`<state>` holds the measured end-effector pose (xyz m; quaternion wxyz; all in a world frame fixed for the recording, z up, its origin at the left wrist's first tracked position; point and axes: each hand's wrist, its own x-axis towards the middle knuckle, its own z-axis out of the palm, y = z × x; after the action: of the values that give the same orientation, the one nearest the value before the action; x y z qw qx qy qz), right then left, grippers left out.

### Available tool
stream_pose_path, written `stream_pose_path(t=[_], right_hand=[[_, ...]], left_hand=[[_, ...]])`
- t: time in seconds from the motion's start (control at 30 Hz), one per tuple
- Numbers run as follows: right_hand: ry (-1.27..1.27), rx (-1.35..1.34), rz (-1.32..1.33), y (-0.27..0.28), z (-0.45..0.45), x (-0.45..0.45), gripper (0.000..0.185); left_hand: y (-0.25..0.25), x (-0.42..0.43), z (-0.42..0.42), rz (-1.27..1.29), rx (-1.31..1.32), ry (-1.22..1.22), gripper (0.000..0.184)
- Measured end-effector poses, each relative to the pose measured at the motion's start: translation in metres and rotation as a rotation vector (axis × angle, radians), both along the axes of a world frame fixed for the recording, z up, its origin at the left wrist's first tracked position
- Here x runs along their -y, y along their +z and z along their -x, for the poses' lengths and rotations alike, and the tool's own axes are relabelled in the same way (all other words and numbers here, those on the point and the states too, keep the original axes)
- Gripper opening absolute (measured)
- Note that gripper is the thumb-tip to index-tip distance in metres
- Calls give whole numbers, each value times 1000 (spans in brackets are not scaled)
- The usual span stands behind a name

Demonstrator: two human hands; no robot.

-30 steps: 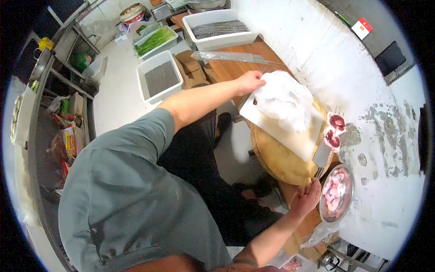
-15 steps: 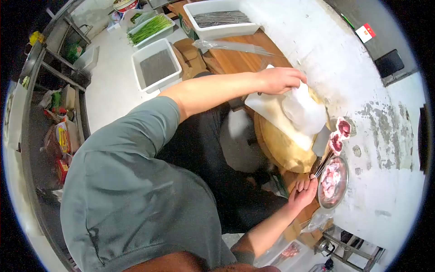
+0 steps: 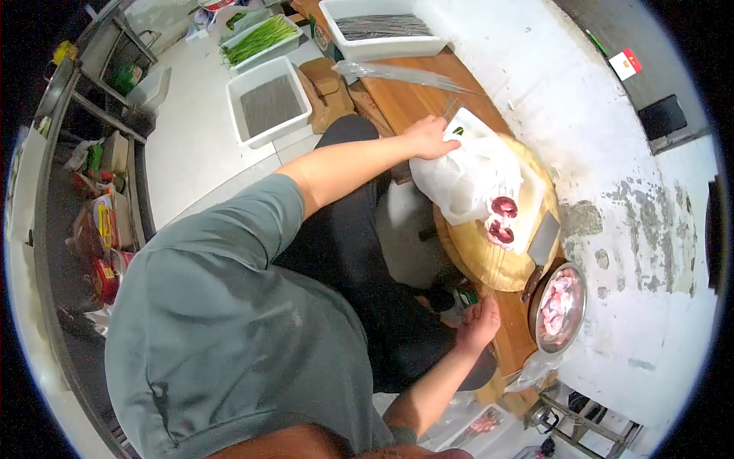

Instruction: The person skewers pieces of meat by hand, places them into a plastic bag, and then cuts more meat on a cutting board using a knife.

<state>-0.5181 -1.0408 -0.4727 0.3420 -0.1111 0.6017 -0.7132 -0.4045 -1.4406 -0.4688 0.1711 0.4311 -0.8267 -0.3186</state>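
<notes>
My left hand (image 3: 430, 138) pinches the edge of a crumpled white plastic bag (image 3: 466, 180) that lies over a white cutting board (image 3: 535, 182). That board rests on a round wooden block (image 3: 489, 264). Dark red meat pieces with pale edges (image 3: 502, 219) are at the bag's lower right side. My right hand (image 3: 479, 321) is closed below the block, in line with these pieces; the thin skewers between them are hard to make out. A cleaver (image 3: 544, 241) lies on the block's right edge, its handle toward a metal bowl (image 3: 558, 306) of pale pink meat.
On the wooden table (image 3: 397, 96) lies a clear plastic sleeve (image 3: 409, 75) of sticks. White tubs hold thin grey sticks (image 3: 271, 107) and green stalks (image 3: 260, 42); another tub (image 3: 382, 29) stands beyond. A stained wall (image 3: 612, 214) borders the right side; cluttered shelves (image 3: 99, 206) stand left.
The red meat pieces and my right hand have moved left, bringing the meat from beyond the cleaver to the bag. My left hand has moved back left, and the bag has shifted with it.
</notes>
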Motion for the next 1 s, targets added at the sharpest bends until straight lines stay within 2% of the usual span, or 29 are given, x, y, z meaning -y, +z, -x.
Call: stream_pose_path(t=[0.03,0.13,0.23,0.33,0.47,0.53,0.63,0.67,0.73,0.8,0.83,0.93,0.97,1.0], right_hand=[[4,-25,14,1,-2,-1,19],[-11,-64,28,20,-8,2,20],[-35,-81,-39,49,-18,13,20],[-9,-51,-107,65,-22,24,18],[84,37,-239,66,-29,32,11],[78,138,-268,54,-27,35,11],[58,157,-265,33,-29,41,10],[67,172,-247,34,-32,43,11],[89,200,-205,38,-38,47,11],[86,92,-246,44,-43,47,11],[88,37,-262,47,-44,48,12],[38,210,-203,54,-43,26,14],[7,157,-211,50,-43,20,14],[-26,102,-220,44,-45,13,14]], left_hand=[[1,-7,1,-53,-26,71,78],[18,-19,5,17,125,112,72],[5,1,12,-164,285,-15,58],[-9,11,19,-149,187,-6,40],[-12,0,17,134,-295,27,33],[17,-17,9,217,-489,-23,30],[49,-54,0,341,-678,-229,27],[53,-66,-6,434,-743,-364,28],[62,-85,-15,306,-660,-488,30],[58,-84,-22,325,-625,-482,30],[55,-81,-25,340,-607,-477,31],[48,-83,-26,551,-639,-549,29],[51,-87,-28,548,-613,-618,27],[41,-88,-20,569,-704,-679,24]])
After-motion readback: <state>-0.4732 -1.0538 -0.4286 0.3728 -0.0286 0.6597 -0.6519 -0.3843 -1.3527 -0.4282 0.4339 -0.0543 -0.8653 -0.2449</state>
